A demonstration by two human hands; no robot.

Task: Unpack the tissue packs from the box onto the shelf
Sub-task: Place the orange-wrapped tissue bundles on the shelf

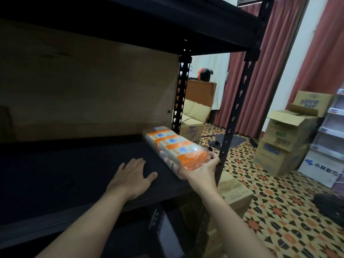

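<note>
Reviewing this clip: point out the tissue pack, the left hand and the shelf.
tissue pack (176,148): head view, on its orange-and-white top wrapper.
left hand (133,176): head view, on the back of the hand.
shelf (65,174): head view, on the bare dark board.

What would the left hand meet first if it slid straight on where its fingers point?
Probably the far end of the tissue pack; depth along the shelf is unclear, so the left hand might just miss it.

- Curtains (260,90): red, hanging at rear right.
- Helmet (204,74): sits on top of wooden cabinet (201,94).
- Cartons (286,138): stacked on patterned floor (279,202).
</note>
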